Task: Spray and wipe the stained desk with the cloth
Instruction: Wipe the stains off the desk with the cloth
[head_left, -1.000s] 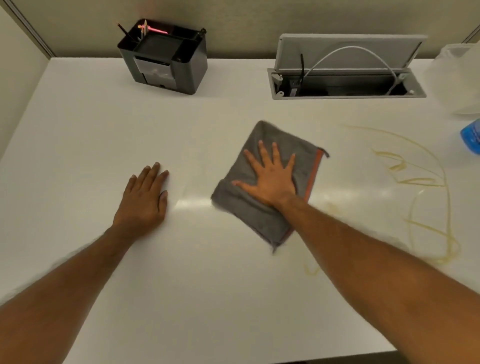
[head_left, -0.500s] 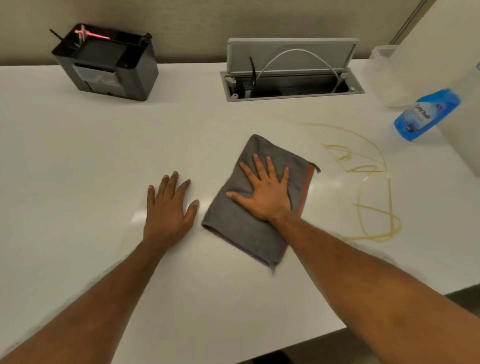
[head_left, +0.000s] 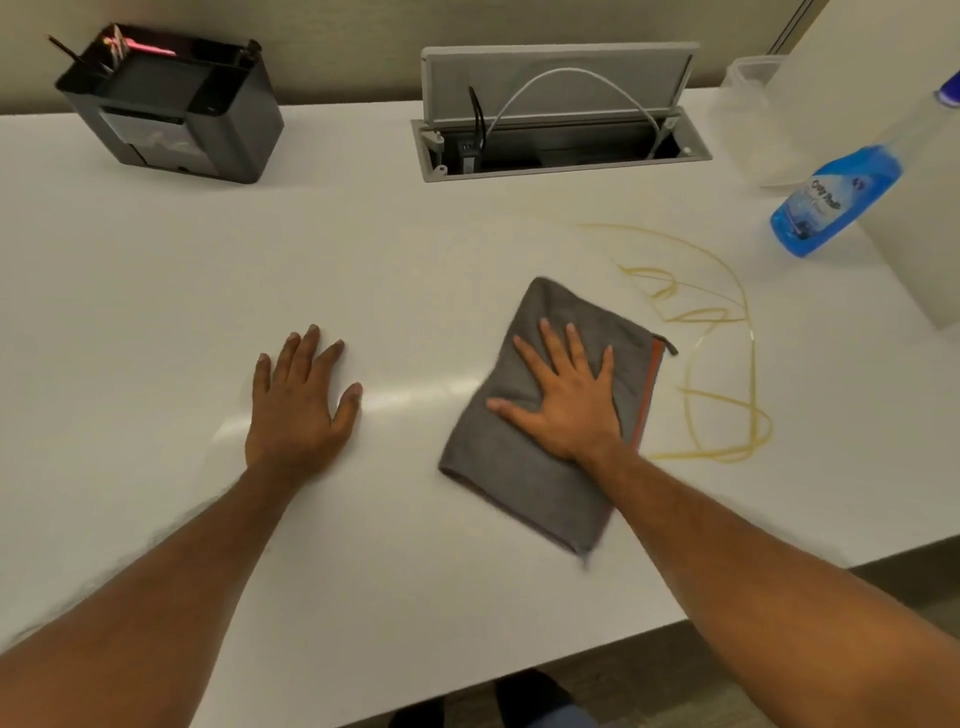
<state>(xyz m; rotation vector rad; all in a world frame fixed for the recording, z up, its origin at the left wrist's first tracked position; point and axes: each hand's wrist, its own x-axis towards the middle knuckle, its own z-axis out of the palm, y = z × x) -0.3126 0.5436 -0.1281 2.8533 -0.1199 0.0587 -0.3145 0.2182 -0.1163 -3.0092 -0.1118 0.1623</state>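
Note:
A folded grey cloth (head_left: 509, 478) with an orange edge lies on the white desk (head_left: 363, 260). My right hand (head_left: 566, 400) presses flat on it with fingers spread. Just right of the cloth runs a looping yellowish stain (head_left: 727, 364). My left hand (head_left: 298, 402) rests flat on the bare desk, left of the cloth. A spray bottle of blue liquid (head_left: 836, 200) stands at the far right.
A black desk organiser (head_left: 171, 104) with pens sits at the back left. An open cable hatch (head_left: 561, 140) with cords is at the back middle. A clear plastic container (head_left: 753, 119) stands at the back right. The desk's front edge runs close below my forearms.
The view has swung right, bringing the spray bottle into sight. My right hand with the cloth has moved right, widening the gap to my left hand.

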